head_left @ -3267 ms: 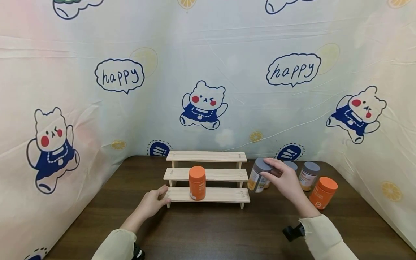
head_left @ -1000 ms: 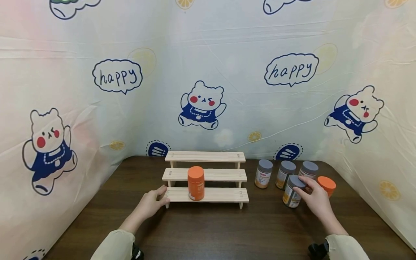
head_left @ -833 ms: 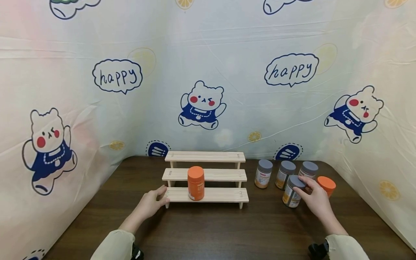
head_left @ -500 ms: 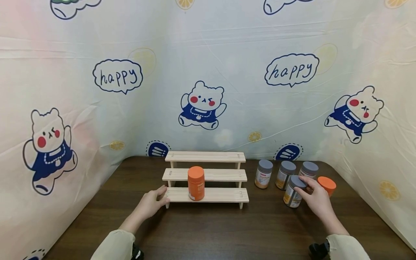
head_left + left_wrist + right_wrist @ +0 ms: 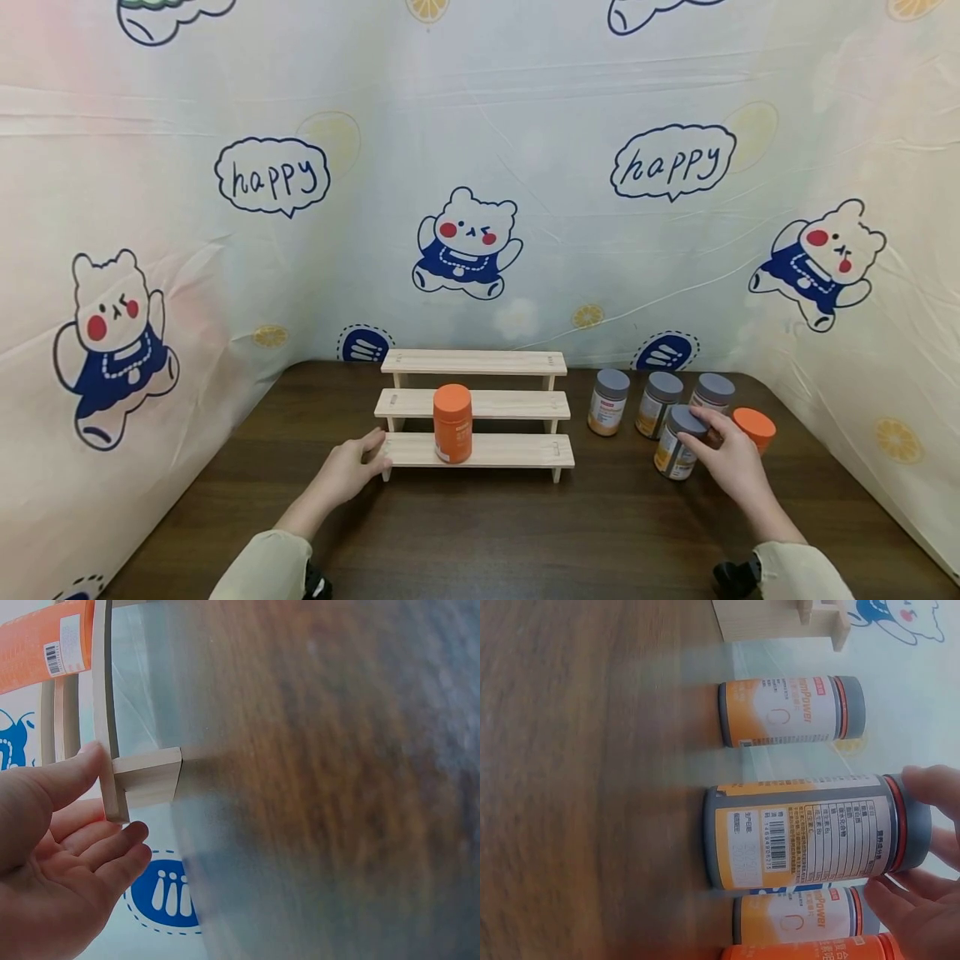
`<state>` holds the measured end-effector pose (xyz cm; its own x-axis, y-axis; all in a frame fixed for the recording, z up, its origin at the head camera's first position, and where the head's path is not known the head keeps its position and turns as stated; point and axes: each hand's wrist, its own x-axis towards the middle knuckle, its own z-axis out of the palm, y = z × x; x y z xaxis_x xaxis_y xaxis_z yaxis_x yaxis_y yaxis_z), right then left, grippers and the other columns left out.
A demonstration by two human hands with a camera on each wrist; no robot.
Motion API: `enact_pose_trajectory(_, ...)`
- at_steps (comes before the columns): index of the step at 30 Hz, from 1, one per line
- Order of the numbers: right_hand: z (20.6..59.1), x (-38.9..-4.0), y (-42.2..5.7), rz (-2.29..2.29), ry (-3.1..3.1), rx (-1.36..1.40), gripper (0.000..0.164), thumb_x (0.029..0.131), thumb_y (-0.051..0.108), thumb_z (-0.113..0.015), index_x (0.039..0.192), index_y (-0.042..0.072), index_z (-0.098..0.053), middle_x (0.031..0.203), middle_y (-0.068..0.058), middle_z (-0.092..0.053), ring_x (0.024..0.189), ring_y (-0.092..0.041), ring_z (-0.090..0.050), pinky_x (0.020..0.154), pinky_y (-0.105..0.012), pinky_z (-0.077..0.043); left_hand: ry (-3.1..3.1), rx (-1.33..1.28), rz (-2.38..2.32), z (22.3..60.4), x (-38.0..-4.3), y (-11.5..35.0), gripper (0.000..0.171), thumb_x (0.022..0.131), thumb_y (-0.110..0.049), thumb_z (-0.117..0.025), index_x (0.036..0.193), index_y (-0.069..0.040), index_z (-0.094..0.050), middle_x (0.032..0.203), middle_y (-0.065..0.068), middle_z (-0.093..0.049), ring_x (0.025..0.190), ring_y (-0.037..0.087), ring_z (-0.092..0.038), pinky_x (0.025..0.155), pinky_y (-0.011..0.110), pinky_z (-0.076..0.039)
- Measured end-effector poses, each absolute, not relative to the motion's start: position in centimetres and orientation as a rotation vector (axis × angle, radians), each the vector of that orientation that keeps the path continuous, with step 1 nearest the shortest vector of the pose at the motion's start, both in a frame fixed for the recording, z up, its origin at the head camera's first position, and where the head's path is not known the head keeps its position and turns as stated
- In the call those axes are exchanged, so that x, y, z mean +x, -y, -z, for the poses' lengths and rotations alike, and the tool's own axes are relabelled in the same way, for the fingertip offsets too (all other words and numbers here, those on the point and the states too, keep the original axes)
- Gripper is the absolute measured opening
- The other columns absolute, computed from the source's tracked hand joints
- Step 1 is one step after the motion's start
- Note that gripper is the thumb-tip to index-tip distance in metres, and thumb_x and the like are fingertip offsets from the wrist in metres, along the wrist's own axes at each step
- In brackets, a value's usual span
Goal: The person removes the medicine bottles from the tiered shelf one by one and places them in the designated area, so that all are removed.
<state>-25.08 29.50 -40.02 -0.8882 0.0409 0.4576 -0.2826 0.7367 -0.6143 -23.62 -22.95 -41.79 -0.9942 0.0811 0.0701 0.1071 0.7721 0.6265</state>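
My right hand [image 5: 727, 454] grips the grey lid of a supplement jar [image 5: 674, 454], thumb and fingers on opposite sides. The jar stands nearly upright, right at the tabletop, its printed label facing the right wrist camera. My left hand [image 5: 347, 471] pinches the left end of the lowest step of a three-step wooden display rack [image 5: 510, 451]. In the left wrist view, the thumb lies on one face of that board [image 5: 107, 712] and fingers on the other. An orange jar [image 5: 453, 425] stands on the lowest step, left of its middle.
Behind the held jar stand three more grey-lidded jars, at left [image 5: 607, 404], middle [image 5: 658, 404] and right [image 5: 712, 390]. A second orange jar [image 5: 754, 427] is partly hidden by my right hand. A printed cloth [image 5: 480, 125] surrounds the dark wooden table [image 5: 480, 533].
Since the oldest frame, my right hand has carried the tilted grey-lidded jar from beside the rack to the front right. Over the last second, both hands stay nearly still.
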Motion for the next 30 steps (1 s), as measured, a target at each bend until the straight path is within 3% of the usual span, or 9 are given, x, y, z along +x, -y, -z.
enact_pose_trajectory(9,38.1,-24.8,-29.2,-1.055,2.456,0.175,0.049,0.086,0.02,-0.067,0.125,-0.004,-0.052,0.126,-0.026,-0.048,0.111,-0.044,-0.049,0.085,-0.047,-0.04,2.924,-0.166,1.023,41.5,-23.4,22.9,0.056,0.089,-0.021,-0.063,0.134,0.005,-0.043,0.138,0.02,-0.039,0.124,0.038,-0.036,0.096,0.054,-0.032)
enact_pose_trajectory(15,36.3,-24.5,-28.4,-1.075,2.434,0.213,0.05,0.086,0.019,-0.067,0.127,-0.004,-0.05,0.128,-0.025,-0.046,0.11,-0.043,-0.051,0.084,-0.037,-0.043,2.928,-0.158,1.034,41.6,-23.5,22.9,0.056,0.089,-0.022,-0.063,0.134,0.005,-0.043,0.139,0.02,-0.038,0.125,0.038,-0.036,0.097,0.054,-0.032)
enact_pose_trajectory(20,35.0,-24.3,-27.2,-1.095,2.401,0.275,0.051,0.086,0.02,-0.067,0.129,-0.002,-0.05,0.131,-0.023,-0.044,0.111,-0.041,-0.05,0.084,-0.036,-0.043,2.921,-0.163,1.028,41.7,-23.5,22.9,0.056,0.089,-0.021,-0.063,0.134,0.005,-0.043,0.139,0.02,-0.038,0.125,0.037,-0.036,0.097,0.053,-0.032)
enact_pose_trajectory(27,33.4,-24.2,-25.1,-1.122,2.347,0.419,0.051,0.084,0.016,-0.069,0.129,0.001,-0.051,0.133,-0.019,-0.044,0.115,-0.036,-0.048,0.086,-0.017,-0.041,2.918,-0.171,1.031,41.7,-23.4,22.9,0.055,0.089,-0.021,-0.062,0.133,0.005,-0.043,0.139,0.02,-0.038,0.125,0.038,-0.036,0.096,0.053,-0.032)
enact_pose_trajectory(30,32.9,-24.0,-24.1,-1.133,2.329,0.459,0.051,0.083,0.015,-0.07,0.13,0.004,-0.051,0.132,-0.017,-0.046,0.113,-0.033,-0.05,0.086,-0.017,-0.041,2.917,-0.169,1.032,41.7,-23.4,22.9,0.055,0.089,-0.02,-0.062,0.133,0.005,-0.043,0.139,0.02,-0.038,0.125,0.038,-0.036,0.096,0.053,-0.032)
